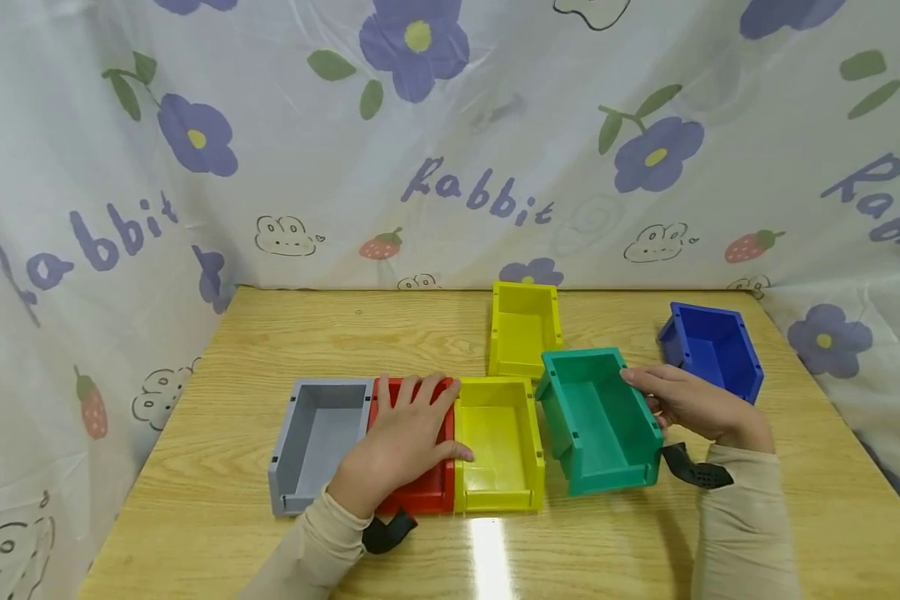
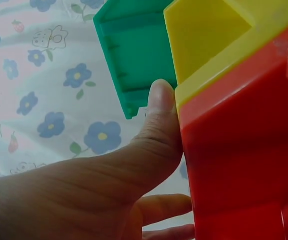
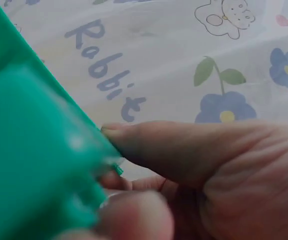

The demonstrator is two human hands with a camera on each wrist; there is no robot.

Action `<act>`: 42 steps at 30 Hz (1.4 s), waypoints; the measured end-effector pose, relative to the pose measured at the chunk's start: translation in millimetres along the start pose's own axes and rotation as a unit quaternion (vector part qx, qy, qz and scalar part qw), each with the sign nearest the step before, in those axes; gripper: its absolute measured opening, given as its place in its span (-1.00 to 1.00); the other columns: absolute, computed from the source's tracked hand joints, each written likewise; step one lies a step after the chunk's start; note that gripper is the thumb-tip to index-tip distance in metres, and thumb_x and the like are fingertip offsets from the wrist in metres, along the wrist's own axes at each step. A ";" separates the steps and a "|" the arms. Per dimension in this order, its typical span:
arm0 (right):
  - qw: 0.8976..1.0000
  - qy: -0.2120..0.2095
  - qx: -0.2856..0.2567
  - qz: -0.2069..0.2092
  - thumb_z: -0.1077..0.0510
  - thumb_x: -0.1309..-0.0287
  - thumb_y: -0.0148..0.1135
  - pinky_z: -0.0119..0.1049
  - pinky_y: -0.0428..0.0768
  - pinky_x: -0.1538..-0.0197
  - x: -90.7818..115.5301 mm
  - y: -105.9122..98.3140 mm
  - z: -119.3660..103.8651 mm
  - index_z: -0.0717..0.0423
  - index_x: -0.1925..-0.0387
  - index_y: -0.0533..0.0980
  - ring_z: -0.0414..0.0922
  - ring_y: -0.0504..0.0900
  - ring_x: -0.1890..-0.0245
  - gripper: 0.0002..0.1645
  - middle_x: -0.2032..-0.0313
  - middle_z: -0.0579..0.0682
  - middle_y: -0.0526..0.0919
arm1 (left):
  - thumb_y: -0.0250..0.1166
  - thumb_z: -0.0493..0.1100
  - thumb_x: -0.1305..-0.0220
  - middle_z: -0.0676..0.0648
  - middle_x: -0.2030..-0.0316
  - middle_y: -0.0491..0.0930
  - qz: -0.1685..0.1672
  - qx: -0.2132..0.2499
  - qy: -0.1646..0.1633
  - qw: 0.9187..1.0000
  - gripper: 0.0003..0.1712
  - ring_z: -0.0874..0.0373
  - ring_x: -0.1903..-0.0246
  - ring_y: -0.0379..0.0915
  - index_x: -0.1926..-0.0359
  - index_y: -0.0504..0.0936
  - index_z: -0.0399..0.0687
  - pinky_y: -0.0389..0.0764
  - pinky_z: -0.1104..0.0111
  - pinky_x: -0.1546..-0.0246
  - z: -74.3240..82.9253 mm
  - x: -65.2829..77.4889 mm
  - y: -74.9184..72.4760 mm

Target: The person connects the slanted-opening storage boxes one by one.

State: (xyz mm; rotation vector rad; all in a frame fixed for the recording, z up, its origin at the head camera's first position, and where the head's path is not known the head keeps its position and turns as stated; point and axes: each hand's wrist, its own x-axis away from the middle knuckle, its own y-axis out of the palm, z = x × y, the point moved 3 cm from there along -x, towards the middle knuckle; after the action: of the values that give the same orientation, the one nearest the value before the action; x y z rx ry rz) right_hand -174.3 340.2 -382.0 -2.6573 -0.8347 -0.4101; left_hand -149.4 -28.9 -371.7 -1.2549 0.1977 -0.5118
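My right hand point(image 1: 697, 404) holds a green plastic storage bin point(image 1: 603, 421) by its right side wall, thumb at the rim. The bin is tilted, close to the right end of a row of bins. In the right wrist view, the thumb and fingers pinch the green bin's edge point(image 3: 49, 145). My left hand point(image 1: 405, 442) lies spread across a red bin point(image 1: 427, 496), hiding much of it. Its thumb reaches over the neighbouring yellow bin point(image 1: 495, 417). On the red bin's left stands a grey bin point(image 1: 322, 442), side by side with it.
Behind the row, a second yellow bin point(image 1: 525, 329) stands near the back of the wooden table point(image 1: 195, 467). A blue bin point(image 1: 712, 350) sits at the back right, beyond my right hand. A patterned cloth point(image 1: 450, 125) hangs along the back and sides.
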 end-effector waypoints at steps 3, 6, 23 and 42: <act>1.000 -0.005 -0.004 0.001 -0.08 -0.70 -0.22 -0.32 0.53 0.39 0.3 0.4 -0.4 0.09 0.27 0.37 -0.28 0.39 0.50 -0.57 0.48 -0.16 0.30 | 0.44 0.33 -0.19 -0.23 -0.51 0.25 0.000 -0.006 -0.002 1.000 0.07 -0.29 -0.46 0.14 -0.58 0.30 -0.04 -0.13 -0.46 -0.49 -1.1 -0.2 0.4; 1.000 0.009 -0.006 0.015 -0.12 -0.68 -0.16 -0.33 0.55 0.38 -1.5 1.9 -1.6 0.09 0.28 0.34 -0.28 0.37 0.50 -0.57 0.46 -0.14 0.26 | 0.44 0.33 -0.19 -0.23 -0.51 0.26 0.003 -0.008 -0.005 1.000 0.07 -0.29 -0.45 0.15 -0.58 0.31 -0.04 -0.13 -0.45 -0.49 -1.7 -0.2 0.4; 0.998 0.064 -0.016 0.003 -0.17 -0.65 -0.10 -0.32 0.63 0.34 -1.2 3.3 3.7 0.38 -0.19 0.28 -0.25 0.43 0.54 -0.37 0.43 -0.11 0.23 | 0.40 0.37 -0.21 -0.22 -0.48 0.29 0.020 -0.030 -0.004 0.999 0.04 -0.27 -0.42 0.18 -0.56 0.33 -0.05 -0.08 -0.45 -0.48 -1.6 -0.3 1.6; 0.996 0.007 -0.042 -0.080 0.05 -0.67 -0.08 -0.33 0.77 0.28 0.5 3.2 1.8 0.10 0.36 0.28 -0.28 0.75 0.57 -0.64 0.62 -0.15 0.71 | 0.39 0.34 -0.23 -0.25 -0.54 0.21 -0.010 -0.016 -0.002 1.000 0.07 -0.32 -0.48 0.09 -0.60 0.25 -0.05 -0.19 -0.48 -0.49 -3.2 -5.1 1.6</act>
State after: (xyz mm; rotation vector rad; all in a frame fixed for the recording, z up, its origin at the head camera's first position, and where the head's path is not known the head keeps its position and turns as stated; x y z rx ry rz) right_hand -171.8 338.7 -384.2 -2.6696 -1.0535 -0.5125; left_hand -154.8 -28.9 -374.9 -1.2891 0.1913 -0.5245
